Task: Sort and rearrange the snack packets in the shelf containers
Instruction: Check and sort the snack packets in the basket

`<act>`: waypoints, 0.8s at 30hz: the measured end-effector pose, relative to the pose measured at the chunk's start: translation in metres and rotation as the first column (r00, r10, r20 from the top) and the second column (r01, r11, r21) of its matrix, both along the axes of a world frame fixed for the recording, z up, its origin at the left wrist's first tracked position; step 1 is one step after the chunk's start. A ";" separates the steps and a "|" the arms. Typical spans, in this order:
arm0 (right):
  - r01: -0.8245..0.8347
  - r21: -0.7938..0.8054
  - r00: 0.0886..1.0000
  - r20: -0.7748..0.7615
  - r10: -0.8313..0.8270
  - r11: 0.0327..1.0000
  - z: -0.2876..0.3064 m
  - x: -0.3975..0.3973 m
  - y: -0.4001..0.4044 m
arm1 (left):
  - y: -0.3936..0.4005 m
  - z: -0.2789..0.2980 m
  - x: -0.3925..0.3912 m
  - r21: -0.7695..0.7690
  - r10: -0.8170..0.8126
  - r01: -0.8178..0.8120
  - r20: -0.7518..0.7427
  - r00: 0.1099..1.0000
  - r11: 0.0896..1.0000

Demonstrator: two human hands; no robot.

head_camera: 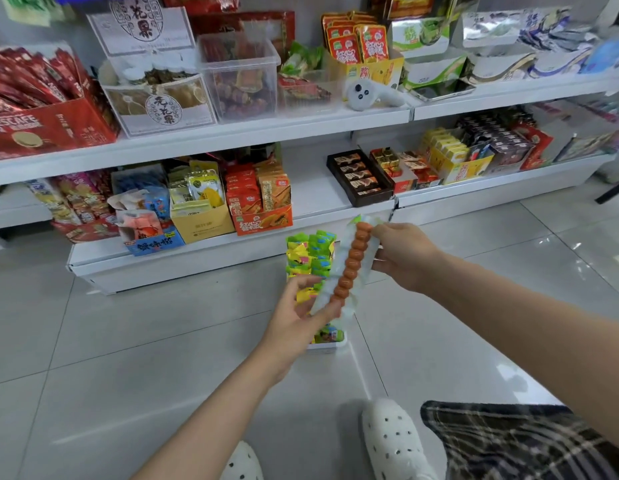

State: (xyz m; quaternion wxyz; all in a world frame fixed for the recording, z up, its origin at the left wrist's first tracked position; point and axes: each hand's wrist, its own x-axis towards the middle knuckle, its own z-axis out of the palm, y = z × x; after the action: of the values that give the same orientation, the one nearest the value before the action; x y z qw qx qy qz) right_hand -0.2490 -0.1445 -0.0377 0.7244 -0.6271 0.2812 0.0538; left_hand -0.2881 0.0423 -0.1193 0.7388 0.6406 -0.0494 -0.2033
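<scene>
I hold one long clear packet (353, 263) with a row of orange-brown balls inside, tilted, above the floor. My left hand (296, 322) grips its lower end and my right hand (403, 256) pinches its upper end. Under it, a white container (330, 345) on the floor is full of green and yellow snack packets (309, 258), partly hidden by my left hand and the long packet.
White two-level shelving (204, 136) stands ahead, crowded with snack boxes: a red coffee box (41, 129), a clear tub (244, 77), an orange box (263, 220), a dark chocolate tray (360, 178). A bare patch of lower shelf (315, 192) lies between. My white shoes (391, 441) stand on grey tiles.
</scene>
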 end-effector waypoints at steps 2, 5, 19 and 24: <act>0.027 0.048 1.000 0.014 -0.028 0.998 0.003 -0.001 0.002 | 0.005 0.001 0.000 -0.011 0.000 -0.001 -0.090 0.996 1.000; 0.016 0.068 1.000 0.008 -0.017 0.998 0.003 0.000 0.001 | 0.008 0.001 -0.001 -0.021 0.022 -0.025 -0.139 0.990 0.999; -0.189 -0.355 0.977 0.028 0.213 0.916 -0.043 0.019 -0.026 | 0.008 -0.037 0.000 0.020 0.049 -0.047 -0.130 0.990 0.999; -0.393 -0.159 0.918 -0.004 0.397 0.906 -0.051 0.025 -0.039 | 0.009 -0.057 0.006 0.038 0.061 -0.055 -0.176 0.982 0.998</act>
State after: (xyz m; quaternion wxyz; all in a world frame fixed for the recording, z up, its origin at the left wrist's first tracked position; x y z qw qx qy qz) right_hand -0.2237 -0.1834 -0.0886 0.6509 -0.7266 0.1416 0.1682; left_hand -0.2817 0.0515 -0.1762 0.7352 0.6332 0.0387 -0.2387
